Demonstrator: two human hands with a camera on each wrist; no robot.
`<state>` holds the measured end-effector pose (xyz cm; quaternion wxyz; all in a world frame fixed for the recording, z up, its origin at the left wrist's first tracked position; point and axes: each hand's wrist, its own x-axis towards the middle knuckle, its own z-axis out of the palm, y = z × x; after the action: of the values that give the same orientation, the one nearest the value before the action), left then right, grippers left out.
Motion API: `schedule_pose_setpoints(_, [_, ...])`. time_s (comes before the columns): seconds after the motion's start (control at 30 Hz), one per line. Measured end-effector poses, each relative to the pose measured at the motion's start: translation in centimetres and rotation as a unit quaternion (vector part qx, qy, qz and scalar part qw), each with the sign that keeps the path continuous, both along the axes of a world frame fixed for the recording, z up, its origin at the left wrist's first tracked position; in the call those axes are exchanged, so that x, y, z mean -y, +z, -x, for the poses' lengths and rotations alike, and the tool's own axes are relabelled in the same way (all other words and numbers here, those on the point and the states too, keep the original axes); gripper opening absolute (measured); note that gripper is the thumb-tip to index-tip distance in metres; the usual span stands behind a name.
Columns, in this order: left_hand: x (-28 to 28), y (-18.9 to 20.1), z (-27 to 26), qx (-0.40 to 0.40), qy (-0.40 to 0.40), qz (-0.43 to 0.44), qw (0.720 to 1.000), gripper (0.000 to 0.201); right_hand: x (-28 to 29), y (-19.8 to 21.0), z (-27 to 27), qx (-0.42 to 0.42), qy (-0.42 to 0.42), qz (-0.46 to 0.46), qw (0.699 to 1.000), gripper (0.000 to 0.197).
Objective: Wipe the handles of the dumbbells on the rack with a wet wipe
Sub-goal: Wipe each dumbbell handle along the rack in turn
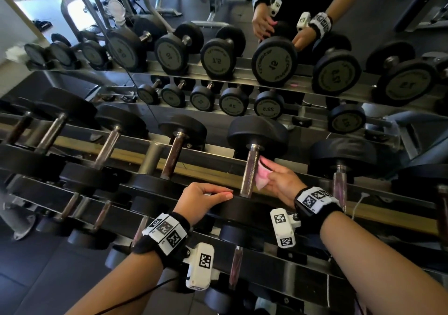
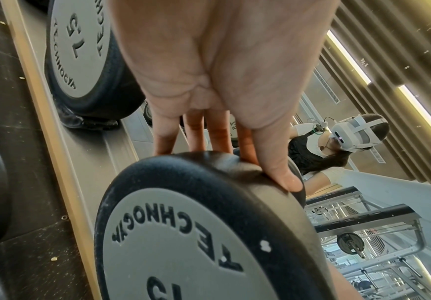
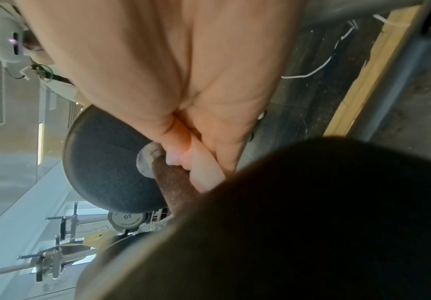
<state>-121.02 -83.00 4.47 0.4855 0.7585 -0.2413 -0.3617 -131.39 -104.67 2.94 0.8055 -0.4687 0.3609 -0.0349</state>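
A black dumbbell marked 15 lies on the rack's top tier, its rusty metal handle (image 1: 249, 171) (image 3: 173, 182) running away from me to the far head (image 1: 258, 133) (image 3: 101, 162). My right hand (image 1: 283, 181) (image 3: 170, 71) pinches a pale pink wet wipe (image 1: 263, 173) (image 3: 199, 162) against the right side of the handle, near the far head. My left hand (image 1: 208, 194) (image 2: 245, 146) grips the dumbbell's near head (image 1: 232, 208) (image 2: 183, 233), with the fingers curled over its top and the thumb on the rim.
More dumbbells sit in a row on the same tier, left (image 1: 173, 154) and right (image 1: 339, 169). A lower tier (image 1: 236, 263) holds smaller ones near my forearms. A mirror (image 1: 274, 58) behind the rack reflects the weights and my hands.
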Motion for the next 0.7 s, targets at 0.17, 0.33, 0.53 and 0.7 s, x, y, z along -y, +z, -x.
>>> schedule_pose_setpoints(0.17, [0.0, -0.2, 0.1, 0.0, 0.004, 0.005, 1.0, 0.027, -0.2, -0.6, 0.9, 0.01, 0.024, -0.028, 0.999, 0.059])
schedule_pose_setpoints(0.33, [0.1, -0.3, 0.0, 0.0, 0.004, 0.001, 1.0, 0.027, 0.8, -0.2, 2.4, 0.002, 0.095, -0.011, 0.995, 0.055])
schedule_pose_setpoints(0.53, [0.1, -0.5, -0.1, -0.002, -0.004, -0.004, 1.0, 0.029, 1.6, -0.4, -0.1, -0.011, 0.046, -0.041, 0.998, 0.071])
schedule_pose_setpoints(0.7, [0.1, -0.5, 0.1, 0.005, 0.008, -0.001, 1.0, 0.029, 0.6, -1.0, 0.3, -0.01, 0.064, -0.044, 0.997, 0.074])
